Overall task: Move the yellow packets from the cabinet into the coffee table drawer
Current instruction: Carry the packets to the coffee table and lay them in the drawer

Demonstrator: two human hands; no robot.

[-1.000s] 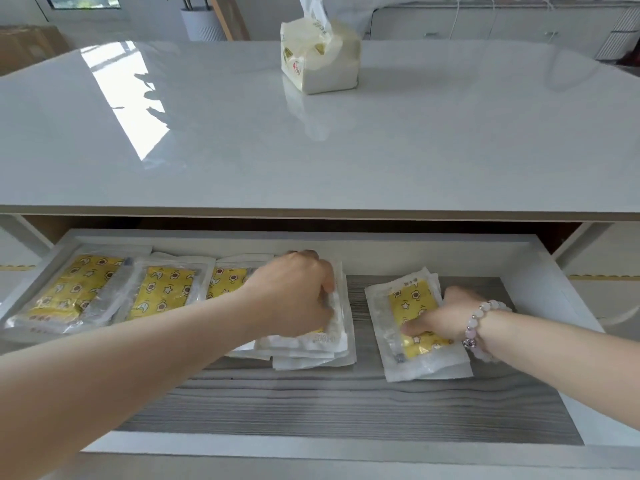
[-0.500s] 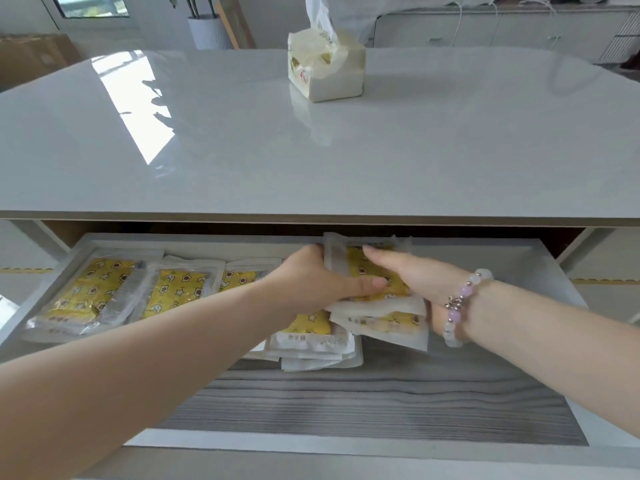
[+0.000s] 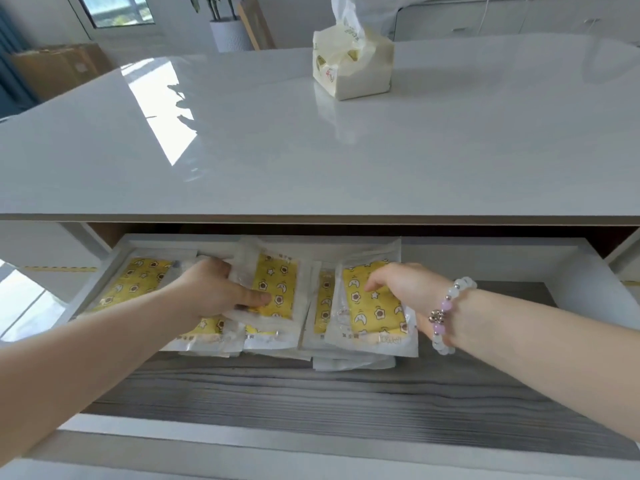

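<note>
Front drawer (image 3: pixel 311 403) floor free; packets (image 3: pixel 375 308) crowd rear; tabletop (image 3: pixel 311 161) overhangs drawer back.

Open drawer (image 3: pixel 346 403) w/ grey wood-grain floor carries yellow packets (image 3: pixel 374 306) in overlapping piles; tissue pack (image 3: pixel 353 67) on tabletop (image 3: pixel 450 150).

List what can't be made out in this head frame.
All in the head view:
- Count of yellow packets: stacks overlap; the left hand and forearm cover some.
- Right hand: gripping or only resting on its packet is unclear; its own back hides the underside.
- Packet print: too small, blurred.
- Back of drawer: hidden under the tabletop.
</note>
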